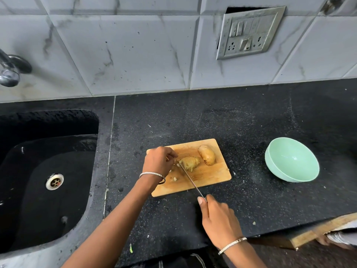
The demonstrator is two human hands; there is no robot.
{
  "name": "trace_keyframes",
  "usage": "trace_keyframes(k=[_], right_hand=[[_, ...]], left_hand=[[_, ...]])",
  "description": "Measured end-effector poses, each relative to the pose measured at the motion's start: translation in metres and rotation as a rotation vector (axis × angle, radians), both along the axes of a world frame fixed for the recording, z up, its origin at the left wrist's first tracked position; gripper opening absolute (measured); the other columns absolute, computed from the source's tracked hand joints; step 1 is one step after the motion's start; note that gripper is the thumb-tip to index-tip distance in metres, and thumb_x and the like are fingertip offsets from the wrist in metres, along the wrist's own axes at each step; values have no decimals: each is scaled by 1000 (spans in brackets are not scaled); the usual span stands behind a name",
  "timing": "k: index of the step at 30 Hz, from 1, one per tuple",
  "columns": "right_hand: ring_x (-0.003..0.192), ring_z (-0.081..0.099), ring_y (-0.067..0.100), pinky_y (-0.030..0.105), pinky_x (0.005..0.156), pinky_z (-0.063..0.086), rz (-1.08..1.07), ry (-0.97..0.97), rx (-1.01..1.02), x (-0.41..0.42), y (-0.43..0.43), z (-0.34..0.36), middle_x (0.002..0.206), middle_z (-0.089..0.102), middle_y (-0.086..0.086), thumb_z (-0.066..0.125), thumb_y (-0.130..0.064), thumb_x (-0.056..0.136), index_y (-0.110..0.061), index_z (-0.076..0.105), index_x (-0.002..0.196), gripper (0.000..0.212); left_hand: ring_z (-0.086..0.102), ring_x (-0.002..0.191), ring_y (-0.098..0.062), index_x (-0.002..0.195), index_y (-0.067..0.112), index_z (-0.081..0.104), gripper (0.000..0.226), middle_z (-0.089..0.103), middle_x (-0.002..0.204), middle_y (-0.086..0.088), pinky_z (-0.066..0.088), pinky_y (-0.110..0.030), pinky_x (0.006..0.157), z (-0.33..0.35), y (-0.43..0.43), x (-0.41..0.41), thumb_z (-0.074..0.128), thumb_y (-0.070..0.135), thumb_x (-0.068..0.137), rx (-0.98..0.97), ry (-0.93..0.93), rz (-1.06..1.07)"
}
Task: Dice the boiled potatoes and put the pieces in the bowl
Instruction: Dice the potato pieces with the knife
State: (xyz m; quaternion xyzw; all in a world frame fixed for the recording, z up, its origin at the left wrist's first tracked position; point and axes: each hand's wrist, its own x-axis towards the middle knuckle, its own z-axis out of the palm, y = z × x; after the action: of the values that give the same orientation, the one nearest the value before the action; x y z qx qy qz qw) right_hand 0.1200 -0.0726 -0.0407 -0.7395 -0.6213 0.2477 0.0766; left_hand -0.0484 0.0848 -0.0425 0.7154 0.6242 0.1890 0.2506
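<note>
On the rectangular wooden cutting board (pixel 210 176) mid-counter, left hand (pixel 158 161) curls loosely over the half-cut brown boiled potato (pixel 190 163), a whole potato (pixel 206 154) near the board's far right corner; right hand (pixel 218 221) is closed around the thin steel knife (pixel 190 180). Risk: blade sits just beside the left fingertips, and soft potato could slip or crumble. Empty mint-green bowl (pixel 291 160) stands toward the counter's right; no readable writing.

both forearms bare, no sleeves; thin silver bangle on left wrist (pixel 153 174); matching bangle on right wrist (pixel 232 244).
</note>
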Motion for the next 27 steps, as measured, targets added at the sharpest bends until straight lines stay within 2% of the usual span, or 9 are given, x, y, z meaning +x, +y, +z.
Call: trace_keyframes(k=[7,11,18,23,27], right_hand=[[87,65,27,35,63,40,-3,4,-12,6,1,-4,77,55,-6,19,-52,102,-27,45,95,37],[88,65,26,37,67,45,-3,27,-14,5,2,-6,83,62,-4,20,-53,102,-26,49,99,40],[73,61,24,41,67,49,-27,48,1,16,5,-11,72,58,-4,21,-57,99,-27,42,82,41],[77,63,25,39,64,46,-43,49,-20,14,4,-14,74,59,-5,20,-58,99,-28,42,84,41],[75,63,25,42,70,49,-52,100,-30,10,4,-16,74,59,-4,23,-57,100,-24,46,84,43]], left_hand=[[65,79,-12,88,25,75,16,71,80,7,55,-31,72,-11,1,13,72,14,78,-4,39,-56],[65,78,-13,84,24,76,11,72,80,7,55,-32,72,-15,2,11,74,16,77,16,25,-48],[63,73,-13,80,19,75,6,71,75,4,55,-32,70,-17,1,10,72,15,76,35,-20,-26],[59,83,-20,76,22,73,2,68,80,3,48,-32,70,-22,0,7,71,23,75,66,35,41],[54,93,-20,79,28,73,7,64,88,8,39,-34,77,-25,-3,-2,70,33,77,46,115,99]])
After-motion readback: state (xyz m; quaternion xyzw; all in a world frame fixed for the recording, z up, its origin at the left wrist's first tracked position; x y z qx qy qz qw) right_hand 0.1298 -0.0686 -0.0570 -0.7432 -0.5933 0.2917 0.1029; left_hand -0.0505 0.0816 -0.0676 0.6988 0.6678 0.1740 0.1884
